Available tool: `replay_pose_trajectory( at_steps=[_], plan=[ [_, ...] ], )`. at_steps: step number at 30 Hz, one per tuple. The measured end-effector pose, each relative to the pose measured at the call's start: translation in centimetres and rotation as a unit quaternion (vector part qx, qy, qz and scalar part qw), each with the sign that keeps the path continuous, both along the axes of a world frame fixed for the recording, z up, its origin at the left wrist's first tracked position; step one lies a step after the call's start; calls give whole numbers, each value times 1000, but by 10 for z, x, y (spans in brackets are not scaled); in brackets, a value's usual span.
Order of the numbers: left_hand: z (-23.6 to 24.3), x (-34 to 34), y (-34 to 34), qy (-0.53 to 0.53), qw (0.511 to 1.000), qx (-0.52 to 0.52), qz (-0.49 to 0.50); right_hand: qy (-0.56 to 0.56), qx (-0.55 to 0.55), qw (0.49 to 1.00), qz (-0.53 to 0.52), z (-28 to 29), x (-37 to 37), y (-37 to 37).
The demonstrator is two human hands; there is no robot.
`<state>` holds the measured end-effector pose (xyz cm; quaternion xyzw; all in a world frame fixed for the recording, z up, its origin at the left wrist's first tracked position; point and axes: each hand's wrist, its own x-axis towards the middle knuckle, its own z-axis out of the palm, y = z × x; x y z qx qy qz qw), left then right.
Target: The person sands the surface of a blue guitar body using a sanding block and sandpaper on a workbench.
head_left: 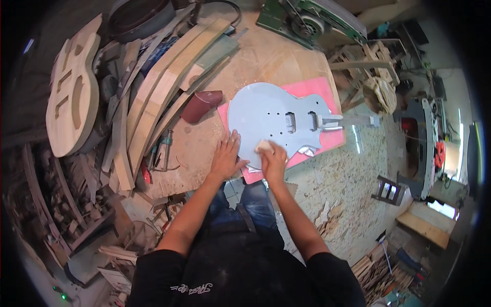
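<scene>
A pale grey guitar body (254, 110) with cutouts and holes lies on a pink foam sheet (316, 88) on the wooden bench (250, 56), its short neck end pointing right. My left hand (227, 153) rests with fingers spread on the body's lower left edge. In my right hand (275, 162) a small cream pad (263, 146) is held against the body's lower surface; its underside is hidden. Left of the body lies a maroon piece of curled sheet, seemingly sandpaper (201, 105).
Long curved wooden boards (158, 84), a clamp (164, 151) and an unfinished wooden guitar body (74, 94) lie to the left. A green machine (312, 25) stands at the back. Wood pieces (371, 71) are piled at right; debris-strewn floor (358, 169) shows below them.
</scene>
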<state>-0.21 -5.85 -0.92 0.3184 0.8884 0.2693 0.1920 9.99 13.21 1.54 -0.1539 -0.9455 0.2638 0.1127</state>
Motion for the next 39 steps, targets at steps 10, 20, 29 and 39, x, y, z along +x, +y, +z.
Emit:
replay_pose_trajectory(
  at_steps=[10, 20, 29, 39],
  plan=[
    [-21, 75, 13, -113, 969, 60, 212, -24, 4, 991, 128, -2, 34, 6],
    [-19, 79, 31, -67, 962, 63, 258, 12, 52, 975, 214, 9, -65, 5],
    [-9, 82, 44, -52, 959, 32, 278, 9, 49, 953, 300, 1, -88, 1],
    [-21, 90, 35, -34, 952, 32, 301, -25, 38, 929, 368, 6, -26, 24]
  ],
)
